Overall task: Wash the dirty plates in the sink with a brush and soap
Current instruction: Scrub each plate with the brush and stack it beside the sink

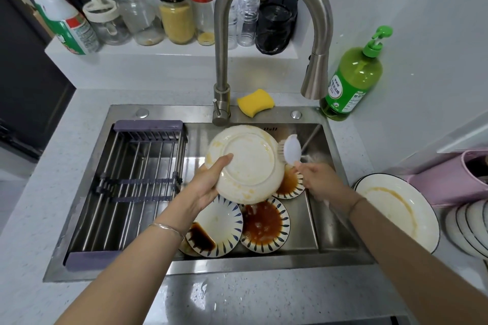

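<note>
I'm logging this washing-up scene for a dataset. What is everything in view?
held plate: 1, white, smeared, over the sink
brush: 1, white, at the held plate's right edge
patterned plates: at least 3, blue-striped rims, brown sauce, sink floor
sink: 1, steel, centre
drain rack: 1, steel and purple, sink's left half
faucet: 1, steel, behind the sink
sponge: 1, yellow, sink's back ledge
soap bottle: 1, green, right of the faucet
jars: several, glass, back shelf
counter plate: 1, white, right of sink
left hand: 1, grips the held plate
right hand: 1, grips the brush handle
</note>
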